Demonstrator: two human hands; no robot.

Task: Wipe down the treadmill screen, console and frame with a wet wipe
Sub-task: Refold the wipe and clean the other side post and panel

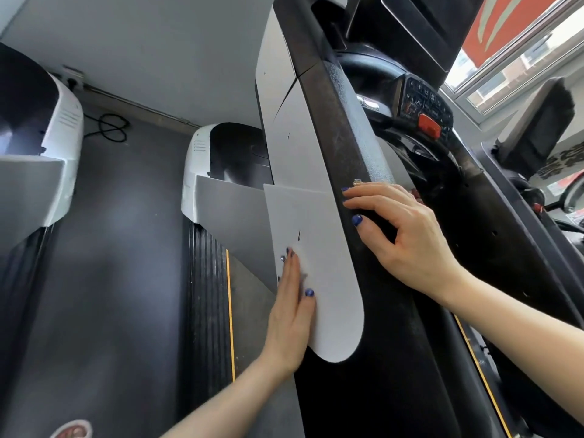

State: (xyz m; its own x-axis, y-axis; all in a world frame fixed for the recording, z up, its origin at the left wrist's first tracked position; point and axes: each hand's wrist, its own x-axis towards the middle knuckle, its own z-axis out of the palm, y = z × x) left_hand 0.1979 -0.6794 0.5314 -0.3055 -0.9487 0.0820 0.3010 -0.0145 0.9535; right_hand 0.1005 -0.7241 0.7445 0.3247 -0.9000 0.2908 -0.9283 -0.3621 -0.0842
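I see the left hand (pixel 292 306) flat, fingers straight, pressed on the grey side panel (pixel 311 235) of the treadmill handrail. Right hand (pixel 401 229) rests on the black handrail top (pixel 339 131), fingers loosely curled over its edge, nothing grasped that I can see. Can't spot the wipe. Console (pixel 425 105) with its red stop button (pixel 429 124) sits further up, right.

I'm looking at a gym: treadmills stand side by side in a row, one (pixel 218 172) with a white motor hood and ribbed side rail, another (pixel 47 121) to its left. Dark rubber flooring (pixel 126 248) runs between them, and a console (pixel 423 105) with a red stop button sits near a window (pixel 505 74).
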